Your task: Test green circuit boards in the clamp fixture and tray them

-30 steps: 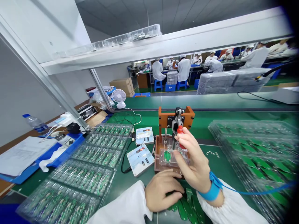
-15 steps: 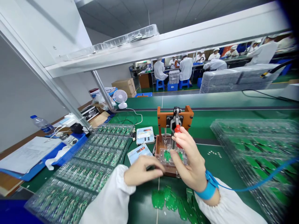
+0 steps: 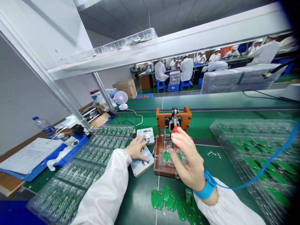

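My right hand (image 3: 188, 157) is closed around the red handle (image 3: 175, 130) of a toggle clamp on a test fixture (image 3: 159, 145) with an orange-brown frame. Under the clamp, a clear plate (image 3: 161, 159) lies over green circuit boards (image 3: 166, 156). My left hand (image 3: 137, 148) spreads its fingers over two light-blue boxes with red digit displays. Its fingertips reach the rear display box (image 3: 147, 131) and the front display box (image 3: 140, 168); part of both is hidden. Several loose green circuit boards (image 3: 170, 200) lie on the bench in front of the fixture.
Clear trays of boards (image 3: 100, 156) cover the left side. Stacked trays with green boards (image 3: 255, 147) stand at the right. Small white bits (image 3: 214, 154) lie beside the fixture. A blue wrist-strap cord (image 3: 260, 172) crosses the right side. A white fan (image 3: 121, 98) stands behind.
My left hand has moved from in front of the fixture to the left and away from me, onto the display boxes, and its fingers have spread. My right hand stays on the red handle.
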Action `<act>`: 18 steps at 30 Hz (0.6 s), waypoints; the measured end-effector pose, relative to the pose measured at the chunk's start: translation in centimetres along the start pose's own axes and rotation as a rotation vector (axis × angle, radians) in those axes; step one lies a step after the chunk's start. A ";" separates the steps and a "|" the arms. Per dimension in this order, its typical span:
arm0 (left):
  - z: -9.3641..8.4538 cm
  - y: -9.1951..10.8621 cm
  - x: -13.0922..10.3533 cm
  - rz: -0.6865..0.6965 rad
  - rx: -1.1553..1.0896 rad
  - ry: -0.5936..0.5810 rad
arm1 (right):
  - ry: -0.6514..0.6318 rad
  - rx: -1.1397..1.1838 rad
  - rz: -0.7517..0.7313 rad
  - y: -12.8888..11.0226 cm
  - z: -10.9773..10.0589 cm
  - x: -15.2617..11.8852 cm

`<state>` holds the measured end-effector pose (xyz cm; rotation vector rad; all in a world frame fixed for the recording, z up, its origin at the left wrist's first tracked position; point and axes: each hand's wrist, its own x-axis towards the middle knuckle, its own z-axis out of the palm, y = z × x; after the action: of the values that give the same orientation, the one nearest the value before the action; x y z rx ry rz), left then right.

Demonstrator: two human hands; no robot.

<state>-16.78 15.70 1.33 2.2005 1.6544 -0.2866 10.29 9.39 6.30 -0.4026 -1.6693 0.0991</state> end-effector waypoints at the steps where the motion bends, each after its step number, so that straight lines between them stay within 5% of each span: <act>1: 0.0 0.0 0.0 -0.002 0.007 -0.006 | 0.000 0.001 0.002 0.0 0.0 0.0; 18: -0.6 -0.9 -0.6 -0.025 -0.009 0.003 | -0.006 -0.014 0.004 0.0 0.0 -0.1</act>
<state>-17.85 15.63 1.98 2.1764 1.6823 -0.2819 10.28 9.34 6.19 -0.4165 -1.6761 0.0923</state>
